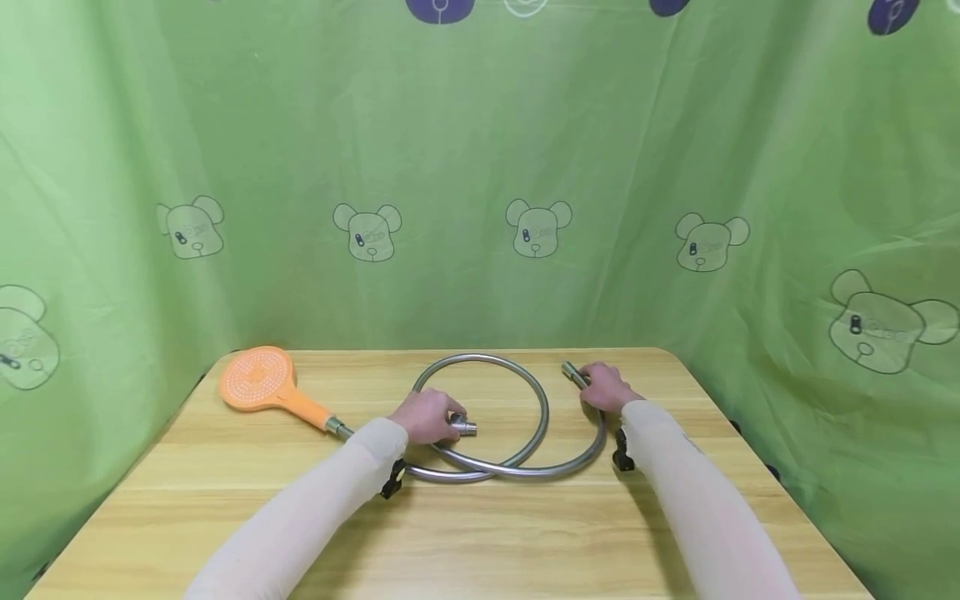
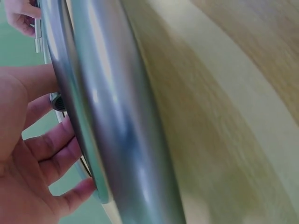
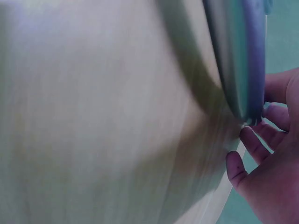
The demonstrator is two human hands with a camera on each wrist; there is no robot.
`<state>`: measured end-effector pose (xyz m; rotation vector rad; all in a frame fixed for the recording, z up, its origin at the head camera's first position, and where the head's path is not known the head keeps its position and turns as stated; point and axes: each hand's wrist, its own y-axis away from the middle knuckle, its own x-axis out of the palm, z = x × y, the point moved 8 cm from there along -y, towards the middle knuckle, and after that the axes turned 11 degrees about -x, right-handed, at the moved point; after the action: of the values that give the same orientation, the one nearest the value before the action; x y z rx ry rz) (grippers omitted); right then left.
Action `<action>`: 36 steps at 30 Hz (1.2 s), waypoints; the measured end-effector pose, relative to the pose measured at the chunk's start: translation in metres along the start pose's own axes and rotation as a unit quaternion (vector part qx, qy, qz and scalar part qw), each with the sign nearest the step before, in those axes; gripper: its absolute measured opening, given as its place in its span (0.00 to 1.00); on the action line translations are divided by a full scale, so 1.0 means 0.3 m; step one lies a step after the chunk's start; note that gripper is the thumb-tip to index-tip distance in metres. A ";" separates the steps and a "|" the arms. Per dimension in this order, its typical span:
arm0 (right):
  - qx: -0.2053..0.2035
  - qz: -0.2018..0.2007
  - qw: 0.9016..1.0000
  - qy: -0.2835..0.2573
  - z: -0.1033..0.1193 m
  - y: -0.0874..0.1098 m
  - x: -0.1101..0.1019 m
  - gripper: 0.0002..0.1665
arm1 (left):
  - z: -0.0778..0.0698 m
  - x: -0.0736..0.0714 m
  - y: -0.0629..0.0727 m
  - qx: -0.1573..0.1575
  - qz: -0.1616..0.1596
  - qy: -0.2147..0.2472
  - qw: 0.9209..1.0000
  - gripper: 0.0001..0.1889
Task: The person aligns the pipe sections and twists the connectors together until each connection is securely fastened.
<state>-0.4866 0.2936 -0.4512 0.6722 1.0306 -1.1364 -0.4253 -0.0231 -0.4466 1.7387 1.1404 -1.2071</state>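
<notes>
An orange shower head (image 1: 257,379) lies face up at the table's far left, joined to a silver shower hose (image 1: 546,408) that loops across the middle. My left hand (image 1: 427,417) grips a small chrome fitting (image 1: 464,427) with a short cylindrical end, above the hose loop. In the left wrist view, a dark ridged opening of this fitting (image 2: 58,101) shows by the fingers. My right hand (image 1: 606,387) pinches the hose just below its free metal end (image 1: 570,370). In the right wrist view, the hose (image 3: 240,56) runs up to the fingertips.
The wooden table (image 1: 480,542) carries the hose and shower head. A green curtain (image 1: 450,300) with bear prints hangs close behind and along both sides. Each wrist bears a black camera mount, one by the left sleeve (image 1: 393,480).
</notes>
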 end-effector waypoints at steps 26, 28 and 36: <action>-0.054 -0.022 0.993 -0.104 0.017 -0.024 0.016 0.34 | 0.006 -0.012 -0.001 -0.003 -0.026 -0.022 0.999 0.20; -0.059 -0.025 0.992 -0.105 0.014 -0.025 0.017 0.33 | 0.007 -0.012 -0.002 -0.003 -0.026 -0.022 0.999 0.19; -0.030 -0.028 0.998 -0.039 -0.011 0.001 0.008 0.35 | 0.001 -0.011 0.000 0.000 -0.028 -0.021 0.999 0.19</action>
<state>-0.4871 0.2956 -0.4546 0.5505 1.0185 -1.1670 -0.4260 -0.0242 -0.4436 1.6833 1.1714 -1.2721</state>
